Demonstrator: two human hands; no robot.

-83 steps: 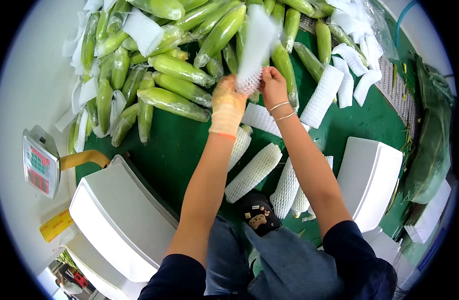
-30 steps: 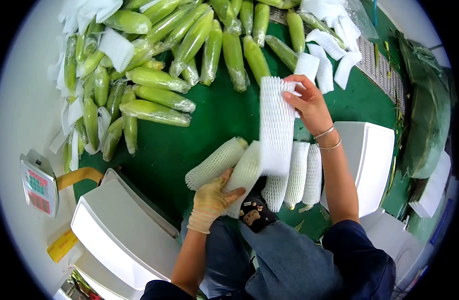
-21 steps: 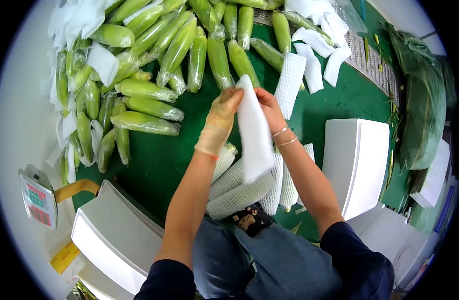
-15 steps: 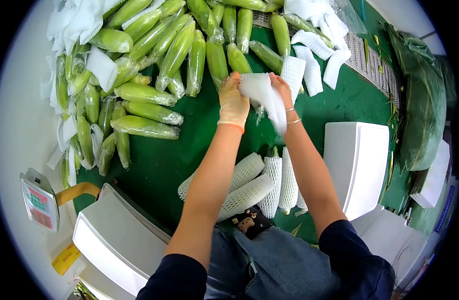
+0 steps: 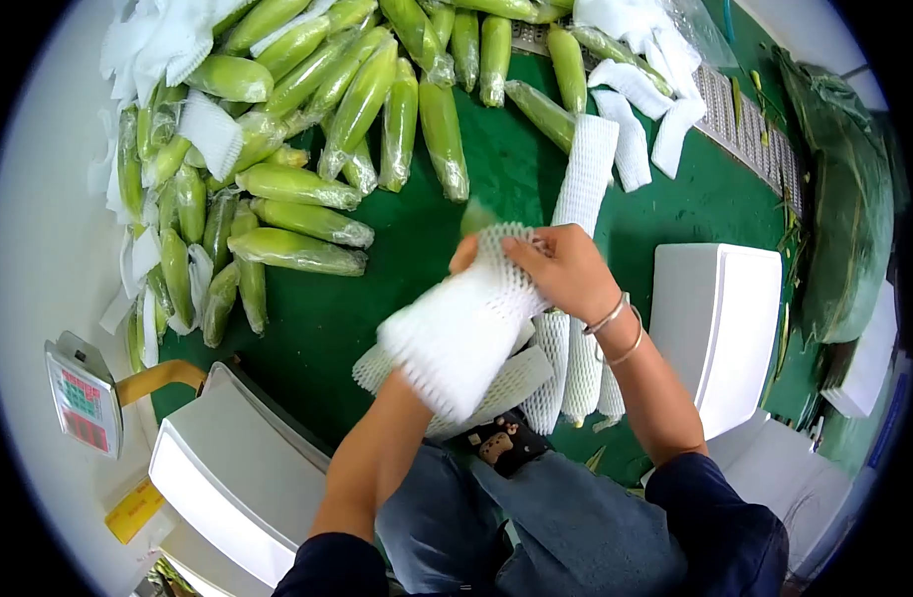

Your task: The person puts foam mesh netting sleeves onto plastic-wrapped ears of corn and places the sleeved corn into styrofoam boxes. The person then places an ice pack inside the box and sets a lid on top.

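Note:
A white foam net sleeve [image 5: 456, 333] is drawn over my left hand and wrist, flaring wide toward the forearm. Only some fingers of my left hand [image 5: 463, 255] show at the sleeve's far end, closed beside the blurred green end of an ear of corn [image 5: 479, 215]; the rest of that ear is hidden. My right hand [image 5: 566, 267] pinches the sleeve's edge between thumb and fingers. Below, near my body, lie several ears in foam nets [image 5: 582, 373]. Another white foam net [image 5: 587, 174] stretches beyond my right hand.
Plastic-wrapped ears of corn [image 5: 362, 109] are heaped at the back and left on the green table [image 5: 317, 328]. Loose foam nets [image 5: 626, 139] lie at the back right. White boxes [image 5: 715, 328] stand on both sides, with a scale [image 5: 84, 398] at left.
Both hands have come nearer my body. The foam net, earlier between my hands, now covers my left hand and wrist. An ear has left the back pile.

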